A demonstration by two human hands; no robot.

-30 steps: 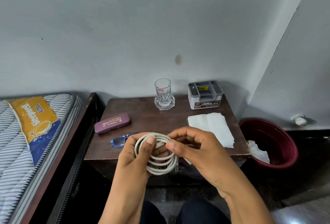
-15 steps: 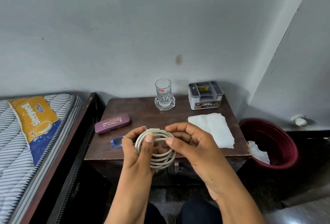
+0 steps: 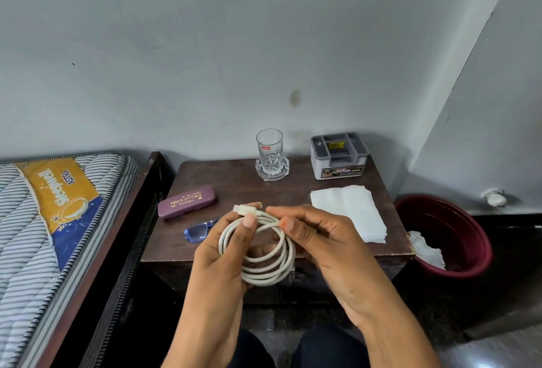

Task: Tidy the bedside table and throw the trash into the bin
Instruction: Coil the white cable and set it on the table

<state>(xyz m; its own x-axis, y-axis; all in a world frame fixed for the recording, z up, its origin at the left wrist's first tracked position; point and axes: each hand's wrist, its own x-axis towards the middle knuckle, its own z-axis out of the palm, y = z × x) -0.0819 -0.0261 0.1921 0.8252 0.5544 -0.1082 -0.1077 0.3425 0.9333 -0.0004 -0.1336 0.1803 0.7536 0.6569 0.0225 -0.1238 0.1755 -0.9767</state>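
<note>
A coiled white cable (image 3: 265, 278) was held above the near edge of the bedside table (image 3: 234, 183). The left hand (image 3: 217, 256) was curled round the coil, thumb pressing its top, and the right hand (image 3: 322, 238) pinched the loops beside it. On the table lay a purple glasses case (image 3: 187, 201), blue glasses (image 3: 198, 232), a glass (image 3: 269, 152), a grey organiser (image 3: 338, 155) and a flat tissue (image 3: 349, 210). A red bin (image 3: 469, 238) stood to its right.

The cable (image 3: 264, 278) is white, the case (image 3: 186, 202) purple, glasses (image 3: 197, 232) blue, bin (image 3: 457, 227) maroon, mattress (image 3: 23, 250) striped.
</note>
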